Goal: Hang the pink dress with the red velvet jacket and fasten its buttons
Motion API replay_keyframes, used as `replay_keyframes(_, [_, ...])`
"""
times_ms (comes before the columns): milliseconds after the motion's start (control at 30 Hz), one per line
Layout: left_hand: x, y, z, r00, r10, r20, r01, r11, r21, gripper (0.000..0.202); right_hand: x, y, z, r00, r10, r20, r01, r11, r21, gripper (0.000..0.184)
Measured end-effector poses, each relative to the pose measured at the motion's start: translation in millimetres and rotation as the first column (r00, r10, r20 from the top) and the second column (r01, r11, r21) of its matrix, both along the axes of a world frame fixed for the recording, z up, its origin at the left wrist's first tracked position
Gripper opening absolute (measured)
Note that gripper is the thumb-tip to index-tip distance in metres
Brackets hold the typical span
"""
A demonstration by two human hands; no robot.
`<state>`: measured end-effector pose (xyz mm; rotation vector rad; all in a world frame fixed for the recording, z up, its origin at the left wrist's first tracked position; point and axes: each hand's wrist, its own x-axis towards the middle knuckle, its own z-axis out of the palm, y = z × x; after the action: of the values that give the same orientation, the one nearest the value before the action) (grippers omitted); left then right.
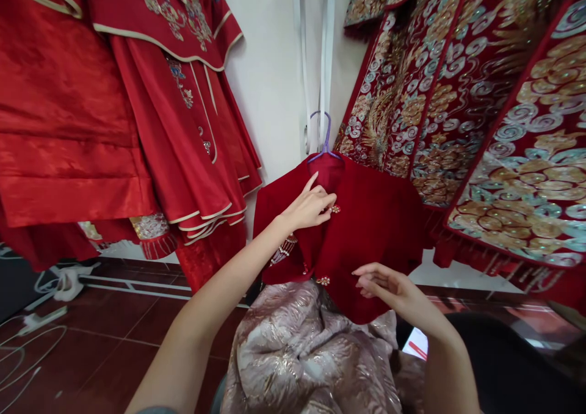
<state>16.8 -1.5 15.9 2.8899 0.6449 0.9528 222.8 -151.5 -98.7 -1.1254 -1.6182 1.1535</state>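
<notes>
A dark red velvet jacket [366,231] hangs on a purple hanger [324,139] in front of a white wall. My left hand [307,207] rests on its chest near the collar, fingers pinched at a small jewelled button [334,209]. My right hand [389,287] hovers at the lower front edge of the jacket, fingers half curled and apart, holding nothing I can see. A second jewelled button [323,281] sits low on the front. Below the jacket lies a pale pink and gold brocade skirt [302,353].
Red satin garments [91,108] hang at the left. Heavily embroidered red and gold robes [480,108] hang at the right. White straps [320,47] run down the wall above the hanger. White cables [41,319] lie on the dark red tiled floor [105,353].
</notes>
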Motion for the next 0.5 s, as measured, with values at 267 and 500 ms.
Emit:
replay_keyframes(267, [-0.1,0.4,1.8,0.997,0.019,-0.071,-0.017,0.999,0.034,0.010,-3.5,3.1,-3.7,1.000,-0.010,0.001,0.010,1.000,0.006,0.041])
replay_keyframes(500, [-2.8,6.9,-0.8,0.979,0.093,0.183,-0.054,0.977,-0.206,0.011,-9.1,33.5,6.2,0.864,-0.504,-0.008,0.481,0.821,0.306,0.058])
